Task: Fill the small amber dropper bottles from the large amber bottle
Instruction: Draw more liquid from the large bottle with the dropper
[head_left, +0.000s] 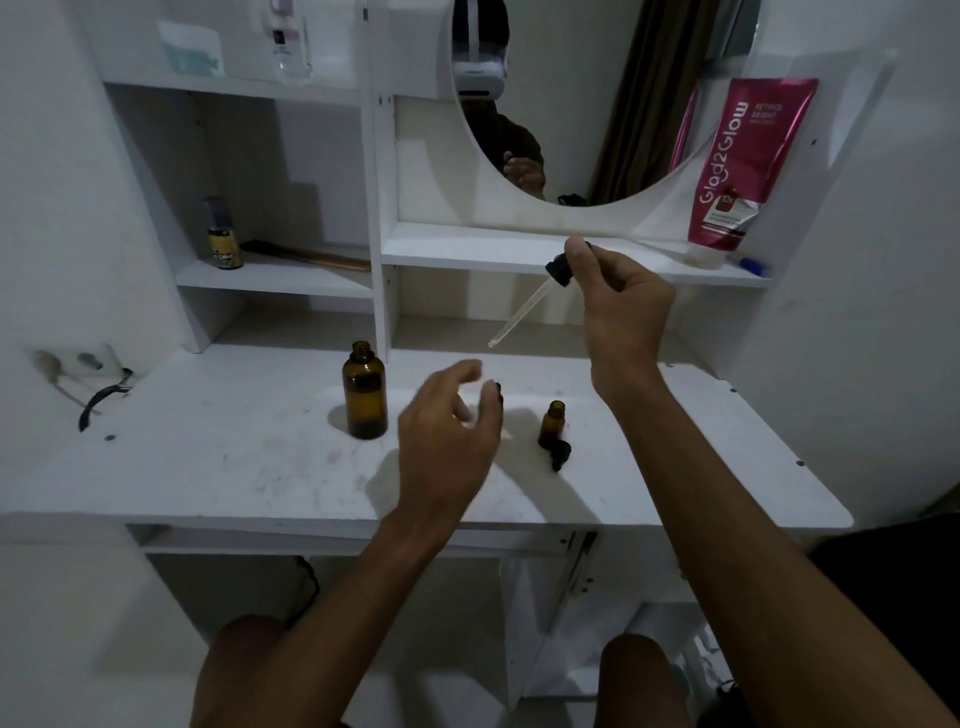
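A: Right hand (621, 306), pose?

B: Forearm raised steeply from the lower right, wrist bent, hand above the back of the surface (234, 467). Its fingers (576, 254) pinch the black bulb end of a dropper (540, 292). Below the ribbed black collar, the clear glass tube slants down and to the left, its tip in the air, well apart from any bottle.

A: Left hand (449, 441)?

B: Forearm comes up from the lower centre. The hand hovers over the middle of the surface, back toward the camera, fingers loosely bent and spread, grasping nothing that I can see. A small dark object (498, 388) shows just beside the fingertips. Cannot tell what it is or whether they touch it. The fingertips are blurred.

A: Bottles?

B: Large amber bottle (365, 397): upright on the surface, left of the left hand, uncapped. Brown glass, round shoulders, short threaded neck, darker at the base. Small amber bottle (550, 426): upright between the two forearms, also uncapped, same brown glass, slim cylinder. A black cap (561, 453) lies on its side touching the small bottle's foot, on the near side.

A: Surface and surroundings?

B: White matt board, rounded right corner, faint reddish smears and scuffs. Behind it, a white shelf (493, 254) carries a glossy pink tube (737, 166) standing cap down, leaning against the frame of a round mirror (597, 104).
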